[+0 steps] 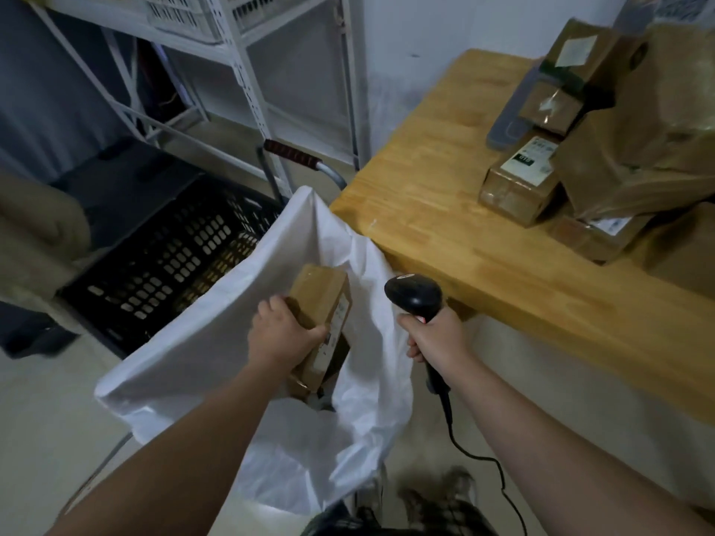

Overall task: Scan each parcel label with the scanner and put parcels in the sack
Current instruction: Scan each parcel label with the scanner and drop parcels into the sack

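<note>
My left hand (280, 334) grips a brown cardboard parcel (323, 303) with a white label along its right side, holding it inside the mouth of the open white sack (216, 334). Another brown parcel shows below it, deeper in the sack. My right hand (437, 334) holds the black corded scanner (414, 295) upright just right of the sack, its head pointing up and left. Several taped brown parcels (518, 179) are stacked on the wooden table (445, 234) at the right.
A black perforated crate (166, 265) sits left of the sack, with a cart handle (294, 154) behind it. White metal shelving (247, 71) stands at the back. A grey flat device (518, 110) leans among the parcels. The scanner cable (483, 458) trails down to the floor.
</note>
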Action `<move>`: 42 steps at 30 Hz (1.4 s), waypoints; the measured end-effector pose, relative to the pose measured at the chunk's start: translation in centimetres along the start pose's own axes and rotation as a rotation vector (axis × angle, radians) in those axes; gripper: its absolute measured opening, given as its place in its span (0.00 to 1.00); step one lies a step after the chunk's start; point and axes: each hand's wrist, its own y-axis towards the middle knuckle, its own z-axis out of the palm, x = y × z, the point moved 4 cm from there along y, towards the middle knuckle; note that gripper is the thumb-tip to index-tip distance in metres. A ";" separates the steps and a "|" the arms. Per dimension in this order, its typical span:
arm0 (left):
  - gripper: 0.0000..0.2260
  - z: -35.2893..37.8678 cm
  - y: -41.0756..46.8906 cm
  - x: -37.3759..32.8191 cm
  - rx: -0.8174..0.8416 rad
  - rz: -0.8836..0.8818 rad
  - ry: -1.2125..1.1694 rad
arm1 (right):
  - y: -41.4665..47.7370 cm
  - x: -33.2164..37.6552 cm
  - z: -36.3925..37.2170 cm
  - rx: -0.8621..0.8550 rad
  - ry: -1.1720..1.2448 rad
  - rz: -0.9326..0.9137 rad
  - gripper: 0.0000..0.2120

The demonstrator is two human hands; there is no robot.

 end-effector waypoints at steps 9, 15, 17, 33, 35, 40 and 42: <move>0.36 3.7 1.9 -1.2 0.147 0.136 0.051 | -1.3 -3.0 1.7 -0.093 0.030 0.088 0.12; 0.30 2.9 1.7 -8.4 0.176 0.384 -0.089 | -2.6 -1.3 -3.3 -0.231 0.041 0.036 0.08; 0.28 2.5 1.1 -11.4 0.176 0.451 -0.150 | -3.0 -0.6 -5.6 -0.275 0.055 0.016 0.07; 0.27 4.3 -2.9 -37.3 0.174 0.668 -0.323 | -0.6 5.4 -30.0 -0.537 0.178 -0.297 0.13; 0.27 4.9 -3.2 -39.8 0.150 0.654 -0.367 | 0.2 5.3 -32.8 -0.544 0.189 -0.301 0.14; 0.32 4.5 -3.1 -46.0 0.105 0.600 -0.505 | 2.6 5.6 -37.8 -0.543 0.280 -0.278 0.14; 0.35 4.1 -2.5 -48.3 0.150 0.555 -0.556 | 3.6 6.3 -38.8 -0.534 0.338 -0.280 0.16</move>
